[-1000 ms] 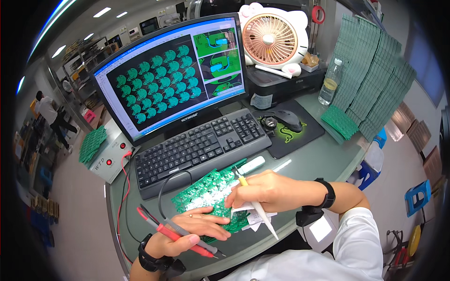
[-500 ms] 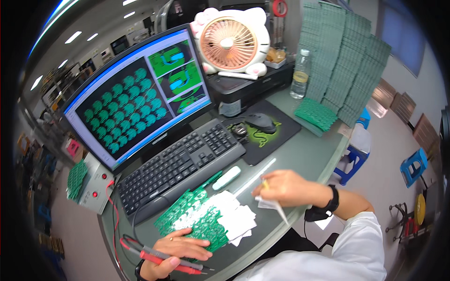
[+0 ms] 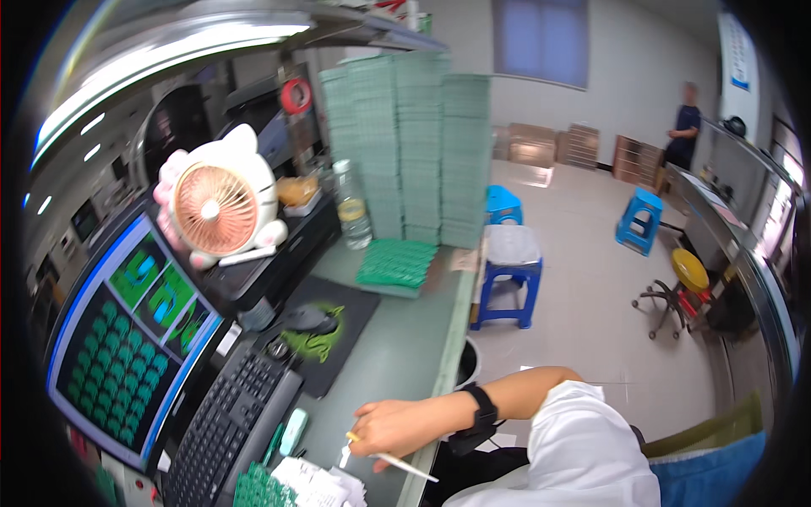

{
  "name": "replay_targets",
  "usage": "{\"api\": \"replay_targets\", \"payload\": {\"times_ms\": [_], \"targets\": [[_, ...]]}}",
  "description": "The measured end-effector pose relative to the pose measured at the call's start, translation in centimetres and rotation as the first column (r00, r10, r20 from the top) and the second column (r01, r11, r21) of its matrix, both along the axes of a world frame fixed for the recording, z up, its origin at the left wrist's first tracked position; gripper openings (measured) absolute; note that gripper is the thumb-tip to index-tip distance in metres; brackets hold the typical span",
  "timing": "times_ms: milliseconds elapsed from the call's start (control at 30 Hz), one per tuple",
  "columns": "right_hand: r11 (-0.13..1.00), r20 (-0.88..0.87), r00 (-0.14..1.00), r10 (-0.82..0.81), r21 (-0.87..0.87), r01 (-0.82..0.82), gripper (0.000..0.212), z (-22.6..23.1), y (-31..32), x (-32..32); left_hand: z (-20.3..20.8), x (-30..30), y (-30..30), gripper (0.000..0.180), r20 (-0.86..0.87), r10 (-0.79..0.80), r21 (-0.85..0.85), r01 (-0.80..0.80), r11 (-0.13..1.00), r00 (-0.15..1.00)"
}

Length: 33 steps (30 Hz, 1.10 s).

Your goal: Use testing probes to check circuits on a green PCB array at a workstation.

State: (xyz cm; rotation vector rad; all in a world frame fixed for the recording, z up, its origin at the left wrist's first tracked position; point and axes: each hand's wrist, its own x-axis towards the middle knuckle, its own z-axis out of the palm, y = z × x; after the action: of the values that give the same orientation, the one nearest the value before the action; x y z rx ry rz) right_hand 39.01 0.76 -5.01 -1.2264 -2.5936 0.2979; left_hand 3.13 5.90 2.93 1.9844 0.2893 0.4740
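Observation:
My right hand (image 3: pixel 397 427) rests on the grey desk (image 3: pixel 397 346) near its front edge, fingers closed on a thin white pen-like tool (image 3: pixel 397 460) that points right and down. Just left of it, at the bottom edge, lie a green circuit board (image 3: pixel 258 490) and some white paper slips (image 3: pixel 317 483). A black keyboard (image 3: pixel 232 422) sits further left, with a small pale green stick (image 3: pixel 293 431) beside it. My left hand is out of the picture.
A monitor (image 3: pixel 127 338) with green board images stands at left, a pink cat-shaped fan (image 3: pixel 221 203) on a black box behind it. A mouse (image 3: pixel 308 319), a bottle (image 3: pixel 351 207), tall stacks of green boards (image 3: pixel 414 144), blue stools (image 3: pixel 507 270) and a distant person (image 3: pixel 683 122) are also in view.
The view has swung up and to the right, so my left hand and its red probes have dropped out of sight. My right hand has moved off the board toward the desk's edge.

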Motion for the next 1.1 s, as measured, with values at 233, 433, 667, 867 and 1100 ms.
{"api": "replay_targets", "payload": {"times_ms": [233,433,667,867,1100], "targets": [[0.93,-0.111,0.992,-0.067,0.352,0.102,0.009,2.0,6.0,0.0,-0.8,-0.4,1.6,0.031,0.022,-0.247,0.196,0.238,0.951,0.969],[0.934,-0.07,0.973,0.221,0.301,-0.191,0.015,0.8,12.6,-4.3,-0.2,0.3,-0.7,0.039,0.121,-0.044,0.133,0.027,0.991,0.992],[0.92,0.005,0.963,0.27,0.295,-0.259,0.016,-1.9,13.8,-7.6,-0.2,-1.3,0.4,0.057,-0.1,-0.04,-0.022,0.038,0.999,0.994],[0.966,0.137,0.982,0.132,0.206,-0.159,0.024,0.6,13.2,-7.9,-1.2,-2.0,0.8,0.044,0.095,-0.121,-0.102,0.13,0.986,0.988],[0.994,0.079,0.994,0.073,0.08,-0.079,0.026,2.1,13.1,-7.6,-1.4,-3.3,0.7,0.045,0.464,0.26,-0.624,0.104,0.774,0.847]]}}
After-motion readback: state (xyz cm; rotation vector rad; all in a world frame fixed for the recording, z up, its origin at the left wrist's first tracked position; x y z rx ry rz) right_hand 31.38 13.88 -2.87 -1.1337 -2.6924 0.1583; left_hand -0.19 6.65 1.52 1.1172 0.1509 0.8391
